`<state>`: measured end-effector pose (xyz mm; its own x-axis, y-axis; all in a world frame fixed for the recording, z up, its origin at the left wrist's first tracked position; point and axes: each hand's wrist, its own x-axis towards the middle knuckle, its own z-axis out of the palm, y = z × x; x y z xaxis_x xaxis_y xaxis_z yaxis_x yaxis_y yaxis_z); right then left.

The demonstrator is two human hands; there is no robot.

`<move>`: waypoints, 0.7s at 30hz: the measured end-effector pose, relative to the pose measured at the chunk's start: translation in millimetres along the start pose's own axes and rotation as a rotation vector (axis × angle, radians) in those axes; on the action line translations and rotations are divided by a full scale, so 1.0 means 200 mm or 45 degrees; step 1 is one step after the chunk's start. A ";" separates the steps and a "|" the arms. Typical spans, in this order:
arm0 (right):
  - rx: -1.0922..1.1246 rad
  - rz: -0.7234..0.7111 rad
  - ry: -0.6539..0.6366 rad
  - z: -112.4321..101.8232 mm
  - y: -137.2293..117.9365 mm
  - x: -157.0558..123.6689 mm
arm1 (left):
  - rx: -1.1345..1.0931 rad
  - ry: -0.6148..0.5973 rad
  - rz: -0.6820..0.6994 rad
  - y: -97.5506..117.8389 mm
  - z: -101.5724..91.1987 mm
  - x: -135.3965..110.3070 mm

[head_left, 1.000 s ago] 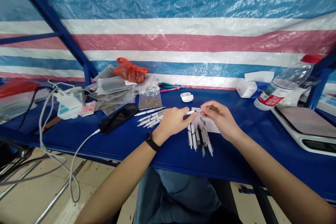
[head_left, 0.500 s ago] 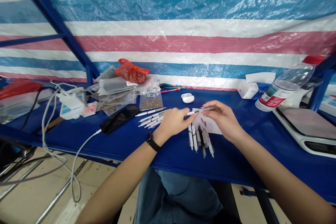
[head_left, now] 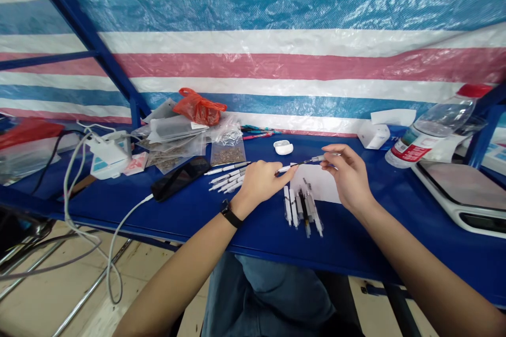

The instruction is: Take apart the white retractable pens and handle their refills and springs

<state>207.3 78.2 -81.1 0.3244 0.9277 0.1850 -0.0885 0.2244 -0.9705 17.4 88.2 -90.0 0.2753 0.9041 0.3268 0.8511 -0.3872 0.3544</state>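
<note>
Blue desk carries, near its front edge, a white sheet of paper with a bunch of pens lying over its lower edge. Above them, the left hand pinches the white end of a pen, and the right hand holds its far end in a narrow pinch, a slim dark section showing between. A loose pinch could drop the pen; pulling crooked could bend that section.

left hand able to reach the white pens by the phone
Likely yes: the left hand is right beside those white pens, nothing between, though its fingers are on another pen.
</note>
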 end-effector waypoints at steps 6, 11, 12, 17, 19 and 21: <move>-0.055 -0.064 0.017 0.00 0.01 0.01 | -0.005 -0.003 0.016 -0.01 0.01 0.00; -0.081 -0.127 0.019 -0.01 0.01 0.01 | -0.017 -0.009 0.026 -0.01 0.01 0.00; -0.078 -0.133 0.022 -0.01 0.01 0.01 | -0.020 -0.010 0.027 -0.01 0.01 0.00; -0.008 -0.065 0.114 -0.01 0.00 0.02 | -0.034 0.021 0.034 -0.01 0.01 -0.01; 0.042 -0.026 0.150 -0.01 -0.01 0.02 | -0.037 0.030 0.040 -0.01 0.01 -0.01; 0.089 -0.001 0.169 -0.02 -0.02 0.03 | -0.038 0.034 0.045 -0.01 0.01 -0.01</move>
<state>212.8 81.5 -77.6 0.4457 0.8809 0.1589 -0.1519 0.2494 -0.9564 16.0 88.1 -92.3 0.2927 0.8846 0.3630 0.8271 -0.4247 0.3682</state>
